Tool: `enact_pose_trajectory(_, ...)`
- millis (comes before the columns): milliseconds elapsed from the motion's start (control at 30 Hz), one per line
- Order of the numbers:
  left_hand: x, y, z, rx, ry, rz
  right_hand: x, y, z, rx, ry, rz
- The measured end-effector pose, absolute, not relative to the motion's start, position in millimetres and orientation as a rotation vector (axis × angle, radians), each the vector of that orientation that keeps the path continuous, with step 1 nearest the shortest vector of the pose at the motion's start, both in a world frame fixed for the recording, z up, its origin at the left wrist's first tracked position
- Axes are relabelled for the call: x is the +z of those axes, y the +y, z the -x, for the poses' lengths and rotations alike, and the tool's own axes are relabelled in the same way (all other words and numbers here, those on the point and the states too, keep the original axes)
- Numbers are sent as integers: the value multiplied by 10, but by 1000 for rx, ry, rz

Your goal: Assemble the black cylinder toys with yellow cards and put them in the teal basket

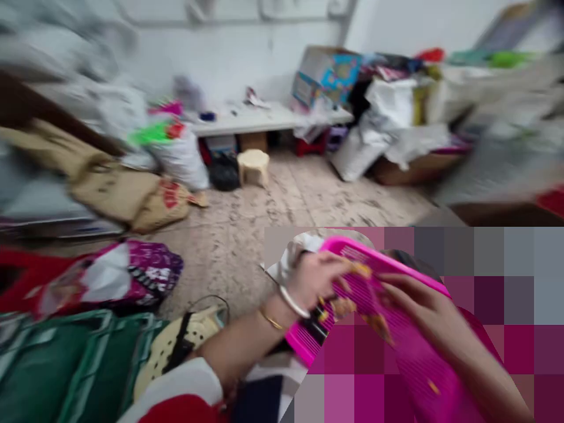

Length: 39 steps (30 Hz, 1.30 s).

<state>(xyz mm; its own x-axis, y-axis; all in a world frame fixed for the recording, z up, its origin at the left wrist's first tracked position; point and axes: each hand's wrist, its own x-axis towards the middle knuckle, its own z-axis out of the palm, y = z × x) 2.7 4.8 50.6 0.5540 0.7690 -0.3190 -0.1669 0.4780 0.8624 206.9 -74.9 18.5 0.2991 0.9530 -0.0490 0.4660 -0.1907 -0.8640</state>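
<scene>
A bright pink slatted plastic basket (343, 245) is tilted below my hands, its lower part hidden by blurred blocks. My left hand (315, 279), with a white bangle and a thin gold bracelet at the wrist, is over the basket's left side. Its fingers pinch a small yellow-gold piece (361, 269). Opposite it, my right hand (409, 296) reaches in from the right with its fingers drawn together; motion blur hides what is in them. Several gold-brown pieces (343, 306) lie in the basket between the hands.
Green fabric bags (39, 358) and a cream perforated item (176, 341) lie at lower left. A purple printed bag (154, 267) and brown sacks (114, 188) are behind them. Farther back stand a cream stool (253, 161), a low white table (251, 120) and a blue box (339, 76).
</scene>
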Motion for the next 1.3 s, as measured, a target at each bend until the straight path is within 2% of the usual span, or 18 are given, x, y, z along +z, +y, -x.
enact_pose_trajectory(67, 374, 25, -130, 612, 725, -824, 76, -988, -2139, 914, -1208, 1904)
enact_pose_trajectory(100, 328, 42, -147, 616, 714, -801, 6, -1044, -2118, 875, -1210, 1951)
enact_pose_trajectory(200, 275, 82, -130, 649, 725, -794, -183, -1056, -1949, 633, -1407, 1962)
enact_pose_trajectory(333, 300, -29, -133, 663, 714, -831, -320, -996, -1710, 274, -1939, 1737)
enact_pose_trajectory(467, 251, -175, -226, 557, 693, -820, -493, -974, -1655, 190, -2183, 1576)
enact_pose_trajectory(667, 202, -193, -292, 514, 707, -803, -370, -968, -1824, 146, -2184, 1937)
enact_pose_trajectory(767, 194, -191, -307, 481, 704, -786, -219, -955, -1893, 242, -2173, 2033)
enact_pose_trajectory(867, 177, -195, -317, 482, 704, -738, -108, -944, -1987, 449, -1811, 2004)
enact_pose_trajectory(1033, 198, -157, -366, 502, 704, -591, 152, -995, -2190, 990, -862, 1409)
enact_pose_trajectory(1133, 218, -135, -422, 494, 717, -529, 292, -1052, -2226, 1044, -678, 1191)
enact_pose_trajectory(1300, 214, -153, -470, 491, 686, -468, 301, -1094, -2164, 985, -798, 1268)
